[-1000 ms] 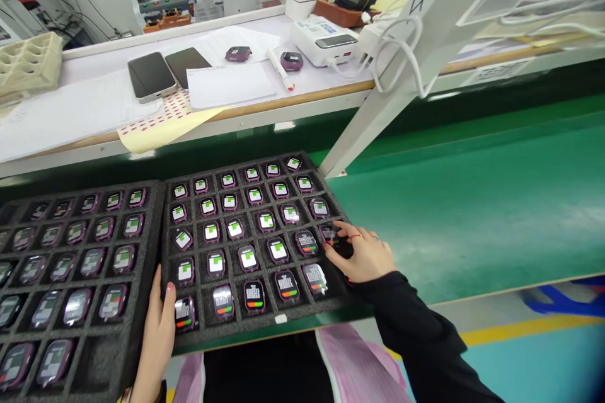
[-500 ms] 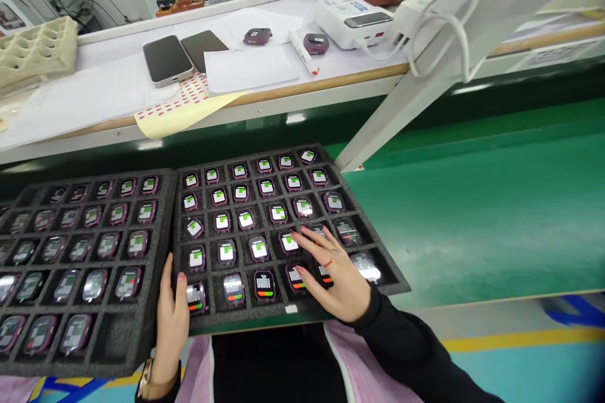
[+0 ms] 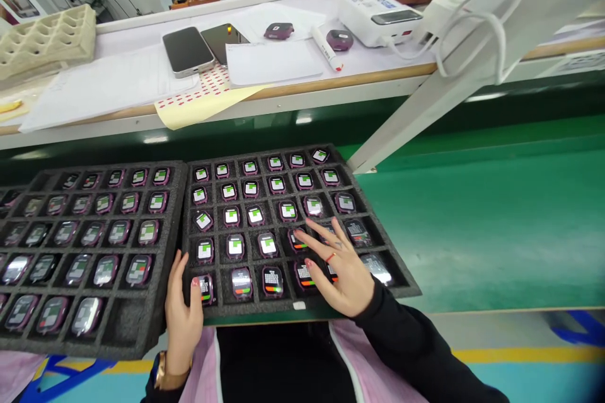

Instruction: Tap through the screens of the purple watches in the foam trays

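A dark foam tray (image 3: 278, 313) lies before me, its cells holding several purple-rimmed smartwatches with lit screens. My right hand (image 3: 341, 271) is spread over the tray's lower right part. One fingertip touches a smartwatch (image 3: 299, 240) showing a red, orange and green strip; other watches are partly hidden under the fingers. At the tray's front left corner rests my left hand (image 3: 184, 302), fingers stretched out along the edge and thumb beside a smartwatch (image 3: 205, 289). Neither hand holds anything up.
To the left, a second foam tray (image 3: 163, 277) of watches sits against the first. Behind is a shelf with a phone (image 3: 188, 50), papers (image 3: 274, 64), a marker (image 3: 327, 49), loose watches and a white device (image 3: 380, 17). A slanted white post (image 3: 401, 119) stands right of the tray.
The watch under my right fingertip has switched from a white and green screen to one with a coloured strip. The view has shifted slightly; both hands stay at about the same places.
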Motion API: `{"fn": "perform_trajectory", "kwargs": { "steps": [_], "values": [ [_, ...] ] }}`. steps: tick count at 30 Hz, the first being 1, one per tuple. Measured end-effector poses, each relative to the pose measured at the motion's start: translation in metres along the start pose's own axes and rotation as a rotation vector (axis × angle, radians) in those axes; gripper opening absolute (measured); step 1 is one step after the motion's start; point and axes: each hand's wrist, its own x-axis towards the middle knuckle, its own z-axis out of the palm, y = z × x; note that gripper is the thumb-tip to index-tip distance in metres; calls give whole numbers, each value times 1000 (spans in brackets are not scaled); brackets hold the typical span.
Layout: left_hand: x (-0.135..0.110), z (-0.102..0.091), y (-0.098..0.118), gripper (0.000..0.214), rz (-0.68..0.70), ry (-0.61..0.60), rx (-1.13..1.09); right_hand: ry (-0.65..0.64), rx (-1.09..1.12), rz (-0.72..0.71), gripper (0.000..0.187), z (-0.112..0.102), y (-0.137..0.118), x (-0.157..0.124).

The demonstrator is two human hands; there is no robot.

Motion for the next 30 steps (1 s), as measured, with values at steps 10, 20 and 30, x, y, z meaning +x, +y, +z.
{"fn": "perform_trajectory", "kwargs": {
  "steps": [10, 20, 30],
  "values": [
    [-7, 4, -3, 38, 58, 93, 3, -68, 121, -40, 41, 41, -19, 8],
    [-3, 3, -5, 41, 47, 28, -34, -84, 81, -54, 44, 40, -24, 24],
    [-1, -3, 1, 46, -2, -117, 27, -128, 196, -112, 43, 72, -45, 42]
  ]
}}
